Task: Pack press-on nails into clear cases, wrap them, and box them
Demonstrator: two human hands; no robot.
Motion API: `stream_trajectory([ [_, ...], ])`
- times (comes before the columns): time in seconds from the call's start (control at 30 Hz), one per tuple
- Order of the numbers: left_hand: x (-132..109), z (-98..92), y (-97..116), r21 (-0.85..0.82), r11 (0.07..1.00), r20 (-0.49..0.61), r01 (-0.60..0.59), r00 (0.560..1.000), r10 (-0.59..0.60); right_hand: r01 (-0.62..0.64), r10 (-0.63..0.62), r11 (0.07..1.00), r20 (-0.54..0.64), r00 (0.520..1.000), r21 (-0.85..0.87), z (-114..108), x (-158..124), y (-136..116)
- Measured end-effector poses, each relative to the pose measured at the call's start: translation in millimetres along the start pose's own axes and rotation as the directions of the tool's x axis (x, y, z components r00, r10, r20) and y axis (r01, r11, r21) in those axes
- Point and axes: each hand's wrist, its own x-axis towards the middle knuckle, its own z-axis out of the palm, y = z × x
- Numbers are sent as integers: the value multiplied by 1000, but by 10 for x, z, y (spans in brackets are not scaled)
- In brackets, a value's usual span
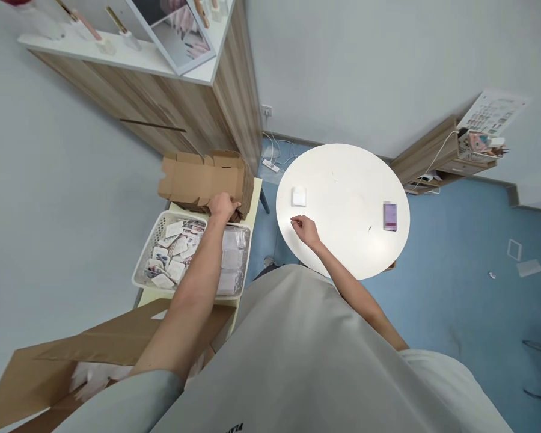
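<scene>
Left hand: stretched out to the person's left, fingers curled over the near lower edge of the folded cardboard box, gripping it. The box stood directly beyond the hand, on a pale yellow stand.

White mesh basket: just below that hand and under the forearm, filled with small flat packets and clear bags.

Right hand: rested on the near left part of the round white table, fingers drawn in narrow; whether they pinched anything could not be told.

Small white square item: on the table just beyond the right hand, not touching it.

Purple-and-white item: well apart, to the right of that hand.

Large open carton: near the person's left elbow.
</scene>
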Motion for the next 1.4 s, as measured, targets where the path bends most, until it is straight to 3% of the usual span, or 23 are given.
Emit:
stream_trajectory([
  [0.1,51,20,-65,28,998,23,52,998,-53,12,-11,1000,8,1000,-25,39,50,-178],
  [0.33,236,-10,-194,-104,993,57,56,997,-50,122,-98,974,130,987,-192,260,297,-750],
  [0.53,222,-91,-162,-80,996,91,39,995,-32,314,-185,865,333,924,-391,602,702,-1296],
  [0.67,155,-93,-183,-8,1000,100,7,995,-6,421,-194,776,458,867,-469,896,937,-1493],
  [0.77,84,-72,-229,26,1000,91,-17,996,15,479,-180,742,549,816,-469,1103,1021,-1535],
  [0.83,19,-52,-248,37,999,78,-38,996,35,463,-129,744,577,807,-482,1211,1028,-1524],
  [1.07,-204,82,-125,218,956,53,-196,981,189,369,-23,755,540,841,-542,1418,970,-1430],
  [1.2,-147,78,-75,237,952,51,-195,981,189,354,-11,762,536,844,-543,1458,990,-1414],
  [1.4,-16,-76,-17,318,929,86,-192,981,174,330,-10,790,528,849,-516,1406,1006,-1380],
])
